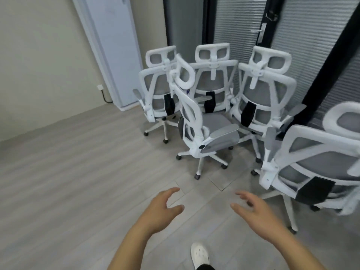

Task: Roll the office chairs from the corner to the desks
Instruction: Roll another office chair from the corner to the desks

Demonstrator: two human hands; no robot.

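A white perforated shoe (199, 255) stood on the grey plank floor (68, 172) at the bottom edge. Above it the left hand (161, 208) and right hand (257, 209) reached forward, fingers spread and curled, holding nothing — both well short of any chair. The nearest office chair (319, 162), white-framed with grey mesh, stood at the right, its back toward the camera. Ahead, a side-on chair (202, 123) stood in front of three more — left (157, 92), middle (213, 78) and right (263, 90) — clustered in the corner by the frosted glass partition (239, 22), beside a tall white floor-standing air conditioner (115, 45).
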